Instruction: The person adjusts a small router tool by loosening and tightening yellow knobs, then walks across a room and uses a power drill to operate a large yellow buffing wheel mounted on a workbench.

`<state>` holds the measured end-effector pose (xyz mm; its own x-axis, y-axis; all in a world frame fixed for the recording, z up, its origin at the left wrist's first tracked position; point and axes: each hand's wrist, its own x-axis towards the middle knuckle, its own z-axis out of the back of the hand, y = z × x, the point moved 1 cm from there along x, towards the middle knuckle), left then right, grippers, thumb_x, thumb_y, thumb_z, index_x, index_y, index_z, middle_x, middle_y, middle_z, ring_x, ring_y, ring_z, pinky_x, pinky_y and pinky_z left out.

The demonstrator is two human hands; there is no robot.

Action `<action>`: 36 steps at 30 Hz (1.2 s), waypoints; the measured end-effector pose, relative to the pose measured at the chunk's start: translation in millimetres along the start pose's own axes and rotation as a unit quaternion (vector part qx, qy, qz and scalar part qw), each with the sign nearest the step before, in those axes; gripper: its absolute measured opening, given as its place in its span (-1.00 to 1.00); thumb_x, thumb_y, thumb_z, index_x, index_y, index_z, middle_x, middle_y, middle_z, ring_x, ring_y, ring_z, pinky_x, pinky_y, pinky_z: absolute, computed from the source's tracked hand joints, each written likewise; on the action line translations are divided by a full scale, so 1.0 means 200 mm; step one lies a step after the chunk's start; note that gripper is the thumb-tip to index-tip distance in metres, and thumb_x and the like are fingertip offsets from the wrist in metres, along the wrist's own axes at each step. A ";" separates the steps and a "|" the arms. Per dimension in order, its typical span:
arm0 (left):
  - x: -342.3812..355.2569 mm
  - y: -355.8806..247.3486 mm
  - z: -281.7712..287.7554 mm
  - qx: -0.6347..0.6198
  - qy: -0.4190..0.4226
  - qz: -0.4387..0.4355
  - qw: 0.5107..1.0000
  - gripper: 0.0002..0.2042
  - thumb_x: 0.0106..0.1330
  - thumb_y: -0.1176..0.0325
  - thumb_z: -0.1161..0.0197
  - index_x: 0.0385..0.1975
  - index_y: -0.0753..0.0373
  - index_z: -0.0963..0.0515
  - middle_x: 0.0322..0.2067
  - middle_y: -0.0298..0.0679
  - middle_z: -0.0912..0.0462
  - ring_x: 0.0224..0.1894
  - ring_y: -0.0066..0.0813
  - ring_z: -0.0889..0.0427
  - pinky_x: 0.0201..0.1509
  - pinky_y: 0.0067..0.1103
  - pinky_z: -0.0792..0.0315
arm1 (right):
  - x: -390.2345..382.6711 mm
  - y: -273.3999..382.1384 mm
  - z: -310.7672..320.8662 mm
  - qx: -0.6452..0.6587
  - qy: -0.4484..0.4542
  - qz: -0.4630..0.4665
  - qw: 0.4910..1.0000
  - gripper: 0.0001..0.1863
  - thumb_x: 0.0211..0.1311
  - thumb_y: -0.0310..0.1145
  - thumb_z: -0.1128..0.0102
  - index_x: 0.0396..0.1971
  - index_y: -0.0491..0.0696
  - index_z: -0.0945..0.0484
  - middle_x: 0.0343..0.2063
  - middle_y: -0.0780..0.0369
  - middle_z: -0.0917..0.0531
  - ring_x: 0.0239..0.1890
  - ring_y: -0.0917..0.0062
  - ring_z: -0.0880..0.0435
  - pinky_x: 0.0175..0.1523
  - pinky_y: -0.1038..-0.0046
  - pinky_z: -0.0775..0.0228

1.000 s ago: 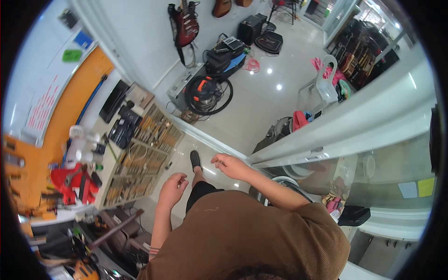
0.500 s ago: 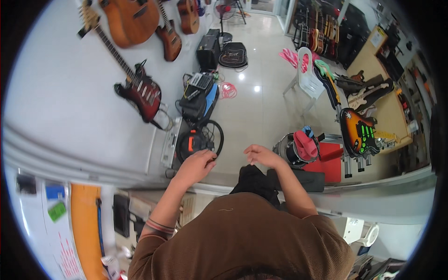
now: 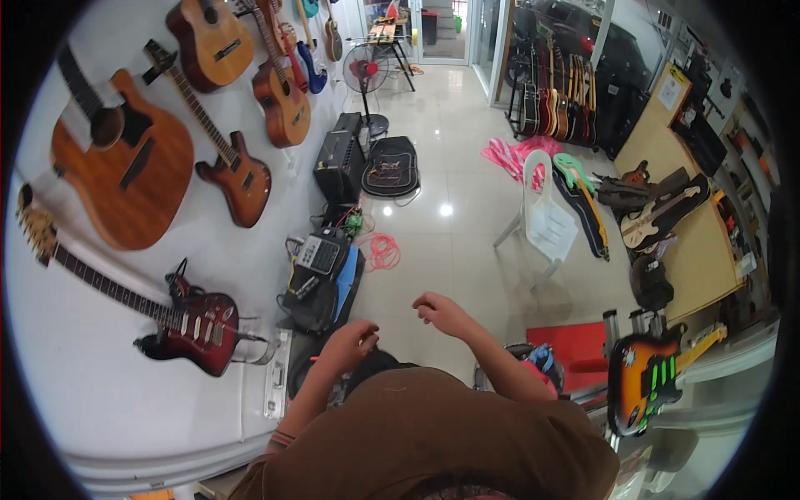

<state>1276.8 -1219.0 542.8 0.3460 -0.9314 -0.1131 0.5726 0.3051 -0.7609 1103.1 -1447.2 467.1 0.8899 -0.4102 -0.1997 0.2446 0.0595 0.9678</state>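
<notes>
My left hand (image 3: 352, 343) hangs in the air with loosely bent fingers, somewhat apart, and nothing in it. Below and beyond it lies a black bag (image 3: 310, 302) with a grey keypad-like device (image 3: 318, 253) on top. My right hand (image 3: 440, 315) is held over the tiled floor (image 3: 450, 250), its fingers half curled and holding nothing. Neither hand touches anything. A red-and-black electric guitar (image 3: 198, 329) hangs on the wall to the left. On the right stands a sunburst electric guitar (image 3: 643, 379) with green pickups.
A white plastic chair (image 3: 546, 221) stands ahead on the right, beside a green guitar (image 3: 575, 175) in its open case. Along the left are an amplifier (image 3: 340, 162), a black bag (image 3: 390, 167), a pink cable (image 3: 383, 252) and a standing fan (image 3: 367, 71). A guitar rack (image 3: 554, 100) stands farther back.
My view has tipped up and forward, showing more wall guitars and the far doorway. The round black device and drum near my hands are now mostly hidden by my body. Both hands stay empty.
</notes>
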 end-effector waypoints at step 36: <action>5.57 -0.26 0.15 0.126 0.164 -0.076 0.975 -0.72 0.41 0.30 -0.32 0.02 0.27 -0.64 -0.09 -0.04 -0.74 0.04 0.01 -0.70 0.11 -0.23 -0.58 | 3.42 0.14 3.93 -0.039 -0.140 -0.070 0.987 -0.75 0.54 -0.31 -0.14 -0.08 -0.19 -0.65 -0.45 0.24 -0.66 -0.42 0.57 -0.63 -0.24 0.45 -0.52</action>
<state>1655.7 -2266.1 475.1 0.0101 -0.9705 -0.2409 0.7776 0.1591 -0.6083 1416.2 -2441.3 478.6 0.7068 -0.6540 -0.2696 0.3962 0.0504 0.9168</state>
